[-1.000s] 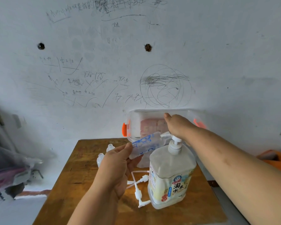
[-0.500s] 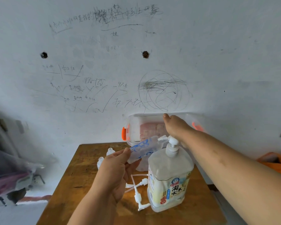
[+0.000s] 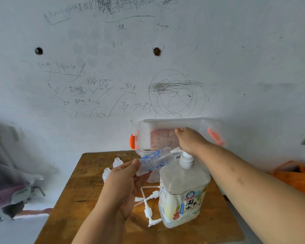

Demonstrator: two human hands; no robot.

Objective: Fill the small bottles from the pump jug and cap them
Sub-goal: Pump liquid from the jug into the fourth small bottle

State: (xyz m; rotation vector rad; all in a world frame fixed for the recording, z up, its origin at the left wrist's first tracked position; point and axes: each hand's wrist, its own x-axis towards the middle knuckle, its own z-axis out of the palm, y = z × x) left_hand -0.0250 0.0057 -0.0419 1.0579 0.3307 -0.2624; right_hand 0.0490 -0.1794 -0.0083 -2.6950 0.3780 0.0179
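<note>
Where the spout meets it, small bottle (image 3: 155,161): clear with blue print, tilted, mouth raised to the right at the pump's spout, held in the air above the desk, just left of the jug's neck.
Left hand (image 3: 121,187): grips the bottle's base end, thumb on top, fingers (image 3: 143,176) curled beneath.
Pump jug (image 3: 183,191): upright on the desk's right half, label facing the camera, pale liquid in the lower part.
Pump head (image 3: 187,158): white, under the heel of the right hand.
Right hand (image 3: 188,141): rests over the pump head, back toward the camera; cannot tell how its fingers lie.
Spare bottles (image 3: 117,162): two, uncapped, upright, left of the held bottle.
Loose pump caps (image 3: 148,208): white, with thin tubes, lying beside the jug's left foot.
Desk (image 3: 81,199): brown wood, against the wall.
Clear box (image 3: 143,134): orange latches, at the desk's far edge behind the jug.
Wall (image 3: 236,67): pale, pencil scribbles, two holes.
</note>
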